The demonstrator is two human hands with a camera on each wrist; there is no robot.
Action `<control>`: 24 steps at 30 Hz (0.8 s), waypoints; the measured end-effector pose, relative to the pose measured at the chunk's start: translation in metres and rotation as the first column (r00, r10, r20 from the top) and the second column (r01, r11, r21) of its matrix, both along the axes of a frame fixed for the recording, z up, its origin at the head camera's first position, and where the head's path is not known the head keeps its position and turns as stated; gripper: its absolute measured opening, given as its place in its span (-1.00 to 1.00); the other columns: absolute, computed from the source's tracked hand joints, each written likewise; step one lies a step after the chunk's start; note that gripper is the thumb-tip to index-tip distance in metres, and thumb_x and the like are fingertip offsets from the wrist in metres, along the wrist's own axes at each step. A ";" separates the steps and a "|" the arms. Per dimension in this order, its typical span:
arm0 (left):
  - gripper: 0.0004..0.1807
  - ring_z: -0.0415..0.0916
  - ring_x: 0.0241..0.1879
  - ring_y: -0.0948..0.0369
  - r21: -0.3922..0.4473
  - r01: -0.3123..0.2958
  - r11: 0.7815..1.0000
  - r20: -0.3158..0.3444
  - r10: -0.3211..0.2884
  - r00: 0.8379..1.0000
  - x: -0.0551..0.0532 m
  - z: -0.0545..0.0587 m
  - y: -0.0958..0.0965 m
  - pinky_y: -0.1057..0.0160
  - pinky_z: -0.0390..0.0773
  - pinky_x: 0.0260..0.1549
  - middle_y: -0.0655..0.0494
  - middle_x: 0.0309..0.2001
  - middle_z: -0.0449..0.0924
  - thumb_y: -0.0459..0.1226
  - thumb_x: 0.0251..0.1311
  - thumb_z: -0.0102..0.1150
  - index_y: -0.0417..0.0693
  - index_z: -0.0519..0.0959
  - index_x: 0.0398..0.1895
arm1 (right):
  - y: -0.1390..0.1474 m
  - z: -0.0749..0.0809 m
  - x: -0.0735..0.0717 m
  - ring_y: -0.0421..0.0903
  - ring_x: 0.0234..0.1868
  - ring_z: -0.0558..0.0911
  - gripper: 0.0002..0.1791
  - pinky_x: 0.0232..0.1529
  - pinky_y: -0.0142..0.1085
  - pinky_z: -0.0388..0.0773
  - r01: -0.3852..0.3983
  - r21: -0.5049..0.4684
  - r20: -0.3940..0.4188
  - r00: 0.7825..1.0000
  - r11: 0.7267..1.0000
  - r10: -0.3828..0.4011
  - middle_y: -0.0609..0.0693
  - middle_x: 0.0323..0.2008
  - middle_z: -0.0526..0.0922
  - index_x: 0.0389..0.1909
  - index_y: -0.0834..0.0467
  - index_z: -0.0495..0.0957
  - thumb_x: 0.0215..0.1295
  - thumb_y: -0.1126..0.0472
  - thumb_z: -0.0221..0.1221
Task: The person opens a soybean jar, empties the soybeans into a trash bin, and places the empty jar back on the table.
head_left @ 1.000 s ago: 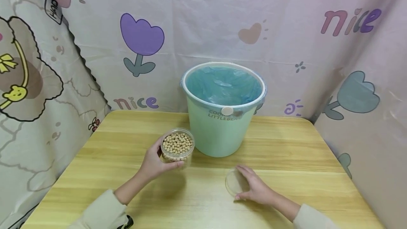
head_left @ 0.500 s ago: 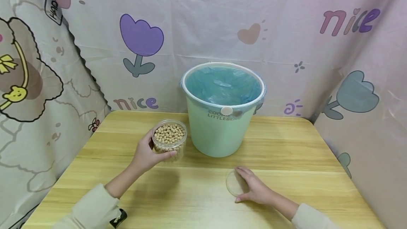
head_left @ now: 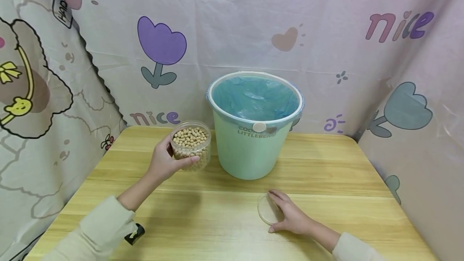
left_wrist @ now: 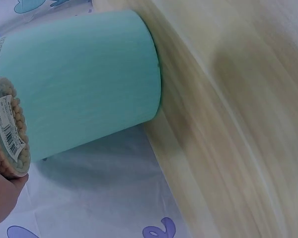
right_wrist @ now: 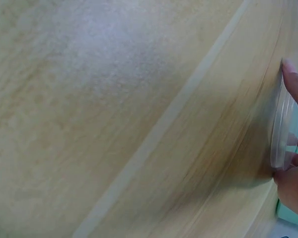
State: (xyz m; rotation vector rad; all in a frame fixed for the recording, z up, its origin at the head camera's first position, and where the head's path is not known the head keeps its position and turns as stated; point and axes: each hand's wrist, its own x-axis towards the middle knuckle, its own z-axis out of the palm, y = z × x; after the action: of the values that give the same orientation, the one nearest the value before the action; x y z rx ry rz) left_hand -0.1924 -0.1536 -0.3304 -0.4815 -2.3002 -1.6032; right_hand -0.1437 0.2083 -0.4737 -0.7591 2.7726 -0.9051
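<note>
Just left of the bucket (head_left: 250, 154), the left hand (head_left: 162, 160) grips the jar (head_left: 197, 150) mouth-up, I'd guess so its beans (head_left: 190, 136) stay in; nearer than the bucket, the right hand (head_left: 293, 216) pinches the clear lid (head_left: 269, 210) across its edges, probably for steadiness.

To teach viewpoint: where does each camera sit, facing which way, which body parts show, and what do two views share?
Head: worn there, facing forward and down at the wooden table; left hand, right hand and sleeves show.
Left wrist: worn there, facing the bean jar and green bucket; left hand partly shows.
Right wrist: worn there, facing the table and clear lid; right hand partly shows.
Head and left wrist share bean jar and bucket.
</note>
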 end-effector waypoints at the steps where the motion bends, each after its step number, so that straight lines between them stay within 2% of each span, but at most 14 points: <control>1: -0.17 0.39 -0.09 0.59 -0.002 -0.003 1.000 0.004 0.003 1.000 -0.001 0.001 -0.001 0.61 0.46 -0.10 -0.25 0.08 0.45 -0.46 -0.25 0.41 -0.32 0.29 0.23 | 0.000 0.000 0.000 0.34 0.29 0.21 0.15 0.22 0.18 0.24 -0.001 0.000 0.000 1.000 1.000 0.001 0.38 0.29 0.19 0.28 0.45 0.16 -0.31 -0.07 0.45; 6: -0.19 0.41 -0.07 0.48 -0.040 -0.018 0.999 0.012 0.018 1.000 -0.004 0.007 -0.001 0.62 0.45 -0.10 -0.22 0.06 0.47 -0.43 -0.25 0.42 -0.30 0.31 0.21 | 0.000 0.006 -0.003 0.36 0.30 0.19 0.16 0.24 0.20 0.21 0.015 -0.017 0.004 1.000 1.000 -0.015 0.40 0.30 0.17 0.29 0.44 0.15 -0.27 -0.12 0.42; 9: -0.19 0.45 0.01 0.23 -0.048 -0.016 0.999 0.014 0.017 1.000 -0.006 0.009 -0.002 0.63 0.45 -0.11 -0.24 0.08 0.45 -0.42 -0.22 0.41 -0.31 0.30 0.21 | 0.001 0.013 -0.007 0.39 0.31 0.16 0.08 0.24 0.23 0.19 0.041 -0.042 0.005 0.999 0.998 -0.041 0.42 0.31 0.13 0.29 0.45 0.13 -0.13 -0.11 0.37; 13: -0.18 0.43 0.09 -0.04 -0.064 -0.022 0.998 0.018 0.023 1.000 -0.008 0.013 -0.004 0.64 0.43 -0.12 -0.26 0.12 0.42 -0.41 -0.20 0.40 -0.31 0.27 0.24 | 0.004 0.025 -0.013 0.42 0.30 0.13 -0.01 0.21 0.29 0.19 0.085 -0.069 -0.044 0.995 0.994 -0.088 0.45 0.32 0.08 0.31 0.44 0.10 0.02 -0.06 0.31; 20: -0.20 0.43 0.08 -0.02 -0.086 -0.038 0.996 0.017 0.039 0.999 -0.010 0.022 -0.007 0.65 0.42 -0.14 -0.24 0.10 0.44 -0.37 -0.20 0.41 -0.30 0.29 0.22 | 0.012 0.047 -0.022 0.42 0.34 0.02 0.02 0.24 0.31 0.10 0.153 -0.075 -0.083 0.984 0.985 -0.159 0.44 0.36 -0.04 0.35 0.45 -0.03 0.08 -0.03 0.27; 22: -0.20 0.42 0.09 -0.03 -0.099 -0.042 0.994 0.013 0.043 0.999 -0.011 0.025 -0.007 0.59 0.45 -0.10 -0.24 0.11 0.43 -0.36 -0.19 0.42 -0.29 0.29 0.22 | 0.014 0.054 -0.024 0.43 0.34 0.01 0.03 0.24 0.32 0.09 0.172 -0.053 -0.107 0.978 0.984 -0.177 0.45 0.36 -0.05 0.34 0.47 -0.04 0.08 -0.05 0.27; 24: -0.19 0.41 0.11 -0.03 -0.106 -0.041 0.993 0.011 0.043 0.999 -0.012 0.028 -0.007 0.44 0.49 -0.03 -0.24 0.12 0.41 -0.35 -0.19 0.42 -0.28 0.29 0.23 | 0.017 0.061 -0.027 0.43 0.34 0.00 0.05 0.25 0.31 0.08 0.193 -0.030 -0.132 0.972 0.981 -0.195 0.46 0.36 -0.05 0.34 0.48 -0.04 0.07 -0.08 0.26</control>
State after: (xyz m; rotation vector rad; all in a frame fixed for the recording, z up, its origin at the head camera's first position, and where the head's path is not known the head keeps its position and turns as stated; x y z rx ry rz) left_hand -0.2041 -0.1610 -0.3026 -0.4454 -2.3979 -1.4745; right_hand -0.1709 0.2251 -0.4128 -0.5784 3.0037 -0.9444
